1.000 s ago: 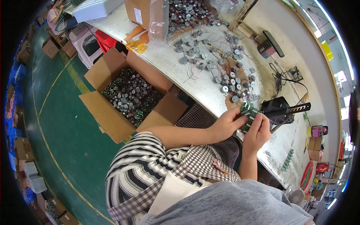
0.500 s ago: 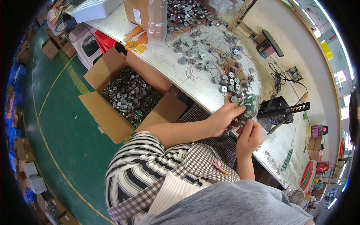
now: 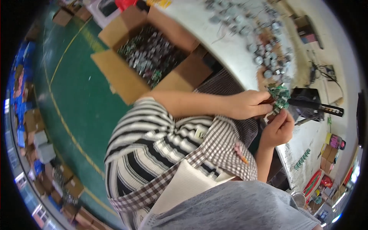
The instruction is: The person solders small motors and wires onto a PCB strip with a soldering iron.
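Observation:
A bunch of small green circuit boards (image 3: 279, 94) is gripped between the thumb and fingers of my left hand (image 3: 251, 104), over the near edge of the bench. Just below, my right hand (image 3: 280, 128) has its thumb and fingertips closed at the lower side of the bunch. What exactly the right fingertips pinch is blurred, though they meet the boards. Beyond both hands lie many round grey metal motors (image 3: 268, 57) with thin wires, loosely piled on the worn white bench (image 3: 237, 57).
An open cardboard box (image 3: 119, 78) full of motors and boards stands left of the bench. Right of my hands sits a black fan (image 3: 306, 103) with a dark slotted bar across it. A green board strip (image 3: 302, 159) lies nearer on the bench. A small white fan (image 3: 298, 199) stands at lower right.
The whole view has swung, so the bench, box and hands appear shifted right, with the box and motors higher. My left hand still holds the boards, and my right fingers stay against them.

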Motion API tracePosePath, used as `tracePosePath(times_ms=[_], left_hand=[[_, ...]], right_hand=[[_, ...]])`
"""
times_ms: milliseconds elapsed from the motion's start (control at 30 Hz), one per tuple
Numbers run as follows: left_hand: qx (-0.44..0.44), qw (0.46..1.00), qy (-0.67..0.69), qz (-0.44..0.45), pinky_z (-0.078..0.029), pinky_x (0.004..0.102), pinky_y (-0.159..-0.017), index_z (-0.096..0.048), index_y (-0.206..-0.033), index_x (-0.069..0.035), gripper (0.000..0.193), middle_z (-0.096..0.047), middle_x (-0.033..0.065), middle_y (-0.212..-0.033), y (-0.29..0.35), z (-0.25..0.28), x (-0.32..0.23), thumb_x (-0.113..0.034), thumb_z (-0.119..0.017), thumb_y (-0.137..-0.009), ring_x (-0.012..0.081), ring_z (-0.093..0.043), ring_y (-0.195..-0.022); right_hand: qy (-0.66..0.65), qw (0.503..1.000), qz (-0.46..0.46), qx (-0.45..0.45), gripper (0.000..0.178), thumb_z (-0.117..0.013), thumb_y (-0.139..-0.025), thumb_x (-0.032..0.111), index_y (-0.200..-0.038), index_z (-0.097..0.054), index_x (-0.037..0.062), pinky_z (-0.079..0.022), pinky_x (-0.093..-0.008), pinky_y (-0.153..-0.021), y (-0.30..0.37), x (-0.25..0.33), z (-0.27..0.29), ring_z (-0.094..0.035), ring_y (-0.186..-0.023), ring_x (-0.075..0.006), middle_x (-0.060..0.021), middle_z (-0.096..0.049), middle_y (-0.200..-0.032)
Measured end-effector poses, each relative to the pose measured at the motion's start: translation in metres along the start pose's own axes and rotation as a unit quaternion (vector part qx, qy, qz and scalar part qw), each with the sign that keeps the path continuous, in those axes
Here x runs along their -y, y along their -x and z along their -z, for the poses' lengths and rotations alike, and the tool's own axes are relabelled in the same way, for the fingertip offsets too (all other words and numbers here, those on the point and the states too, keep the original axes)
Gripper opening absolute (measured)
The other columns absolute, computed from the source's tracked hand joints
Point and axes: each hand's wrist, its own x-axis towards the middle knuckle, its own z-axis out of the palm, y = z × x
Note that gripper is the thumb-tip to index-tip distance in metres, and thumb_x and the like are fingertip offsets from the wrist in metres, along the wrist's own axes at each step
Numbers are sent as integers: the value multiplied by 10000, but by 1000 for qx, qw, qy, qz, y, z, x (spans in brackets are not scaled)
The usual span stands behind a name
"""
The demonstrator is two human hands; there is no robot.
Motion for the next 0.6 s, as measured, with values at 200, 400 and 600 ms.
tracePosePath(times_ms=[200, 400, 600], left_hand=[[-68, 953, -266, 128, -479, 297, -631, -570, -936, -7, 140, -577, 53, -723, 51, 80, -9, -127, -502, -910, 141, -573, -675], [-210, 663, -712, 95, -370, 487, -809, -629, -969, -129, 154, -647, 123, -836, 108, 206, 28, -148, -544, -841, 308, -606, -895], [-80, 575, -758, 298, -483, 489, -763, -643, -946, -64, 217, -666, 186, -933, 74, 221, 80, -154, -502, -807, 349, -639, -866]], right_hand=[[-33, 989, 63, 131, 176, -571, -935, 113, -945, -610, -59, -454, -223, -505, 9, -10, 6, -582, -523, -110, -63, -610, -610], [-35, 990, 38, 128, 132, -603, -905, 86, -942, -624, -39, -458, -236, -504, 18, -37, 15, -595, -522, -125, -82, -625, -622], [42, 990, 102, 83, 113, -547, -899, 22, -969, -622, -27, -471, -278, -546, 15, -60, 45, -598, -549, -170, -82, -620, -631]])
